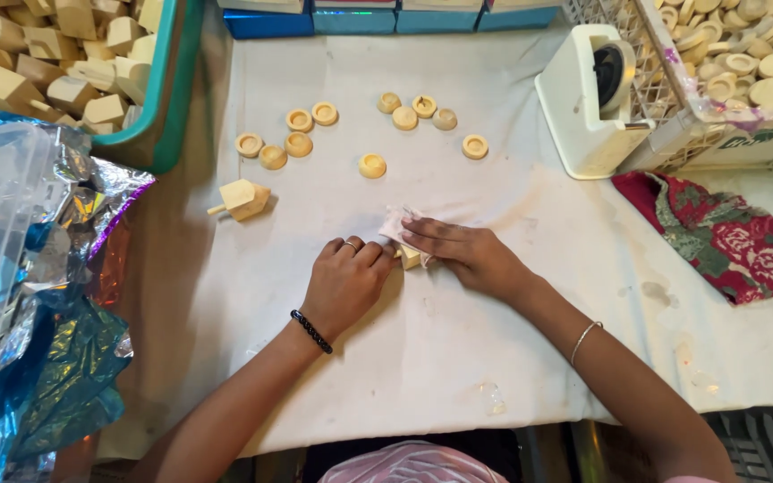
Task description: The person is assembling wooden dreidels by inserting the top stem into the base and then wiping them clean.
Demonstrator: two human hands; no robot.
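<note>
My left hand (344, 280) is closed around a small pale wooden piece (411, 258) on the white cloth-covered table (458, 349); only a corner of the piece shows between my hands. My right hand (458, 250) presses a small whitish scrap, like sandpaper or cloth (396, 224), flat against that piece with straight fingers. A wooden spinning top (243, 199) with a short peg lies on its side to the left of my hands. Several round wooden caps (372, 165) lie scattered farther back on the table.
A teal bin (167, 107) of wooden tops stands at the back left, above crinkled foil bags (38, 295). A white tape dispenser (588, 98), a mesh basket (673, 125) of wooden discs and a red floral cloth (726, 237) sit at the right. Blue boxes (360, 20) line the back.
</note>
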